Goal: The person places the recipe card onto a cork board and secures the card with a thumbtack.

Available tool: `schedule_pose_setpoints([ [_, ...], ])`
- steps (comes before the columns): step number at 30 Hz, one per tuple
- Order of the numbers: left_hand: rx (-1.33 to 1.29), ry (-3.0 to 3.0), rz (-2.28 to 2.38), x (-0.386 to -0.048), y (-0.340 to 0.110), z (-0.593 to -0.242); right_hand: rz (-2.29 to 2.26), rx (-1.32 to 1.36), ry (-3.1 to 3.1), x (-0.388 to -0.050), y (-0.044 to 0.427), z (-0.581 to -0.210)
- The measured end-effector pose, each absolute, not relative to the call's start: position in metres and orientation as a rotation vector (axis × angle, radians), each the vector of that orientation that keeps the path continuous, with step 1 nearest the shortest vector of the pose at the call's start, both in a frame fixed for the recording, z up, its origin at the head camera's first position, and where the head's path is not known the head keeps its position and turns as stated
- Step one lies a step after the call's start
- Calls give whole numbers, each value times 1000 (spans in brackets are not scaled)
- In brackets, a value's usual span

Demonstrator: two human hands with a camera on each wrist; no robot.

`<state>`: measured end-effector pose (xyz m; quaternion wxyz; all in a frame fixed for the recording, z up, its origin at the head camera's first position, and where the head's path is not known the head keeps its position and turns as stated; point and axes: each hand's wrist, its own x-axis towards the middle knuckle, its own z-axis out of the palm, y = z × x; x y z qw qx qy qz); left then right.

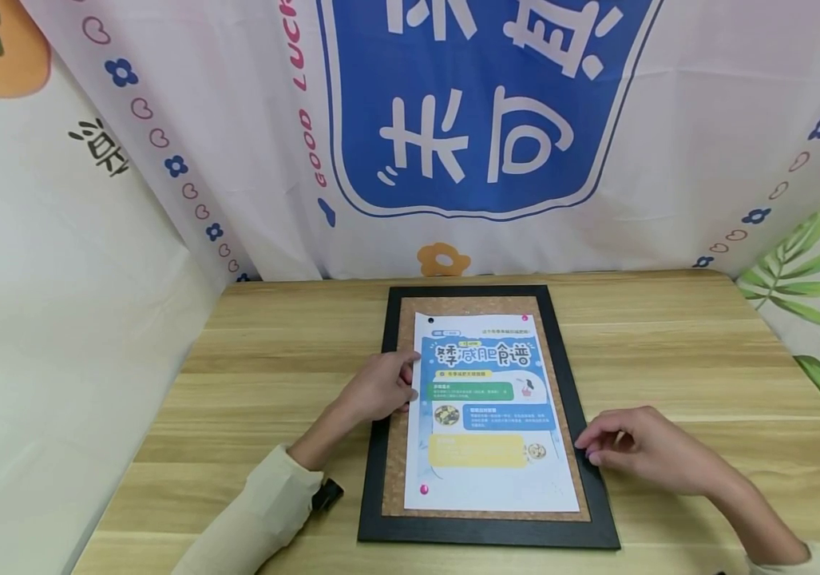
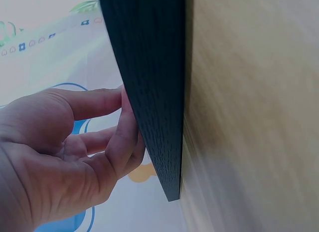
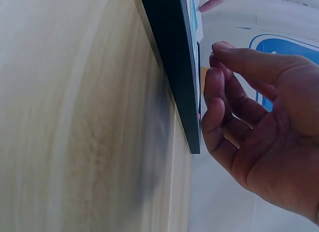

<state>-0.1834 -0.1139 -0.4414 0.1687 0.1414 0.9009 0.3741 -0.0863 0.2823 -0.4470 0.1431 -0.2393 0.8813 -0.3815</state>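
Note:
A printed poster (image 1: 485, 487) with blue, green and yellow panels lies on a cork board (image 1: 393, 479) in a black frame (image 1: 489, 533). A black pushpin (image 1: 430, 320) is at its top left corner, a pink pushpin (image 1: 524, 318) at the top right and another pink pushpin (image 1: 424, 489) at the lower left. My left hand (image 1: 381, 386) touches the poster's left edge with its fingertips. Beside the frame's right side, my right hand (image 1: 650, 451) pinches a small pushpin between thumb and index finger. Fingertips hide most of that pin.
The framed board lies on a wood-grain table (image 1: 273, 367). Behind it hangs a printed curtain (image 1: 251, 144) with a large blue sign. A white cloth (image 1: 43, 319) hangs at the left, and printed green leaves (image 1: 805, 263) show at the right.

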Motion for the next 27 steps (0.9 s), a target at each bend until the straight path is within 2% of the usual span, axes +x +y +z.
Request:
schedule_pose_setpoints([
  [27, 405, 2567, 1043, -184, -114, -441, -1121, -776, 2466, -77, 257, -452],
])
